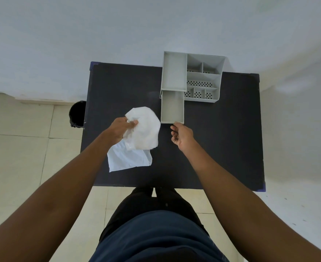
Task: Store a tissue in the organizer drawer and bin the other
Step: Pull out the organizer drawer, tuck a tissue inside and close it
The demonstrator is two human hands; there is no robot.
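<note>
A grey organizer (203, 76) stands at the back of the black table (222, 138). Its drawer (172, 108) is pulled out toward me and looks empty. My right hand (182, 136) sits at the drawer's front edge, fingertips touching the front lip. My left hand (121, 128) is shut on a white tissue (145, 129), lifted just left of the drawer. A second white tissue (127, 159) lies flat on the table beneath it, partly covered by the first.
A black bin (78, 114) stands on the tiled floor at the table's left side, half hidden by the table edge. A pale wall is behind the table. My legs stand at the near edge.
</note>
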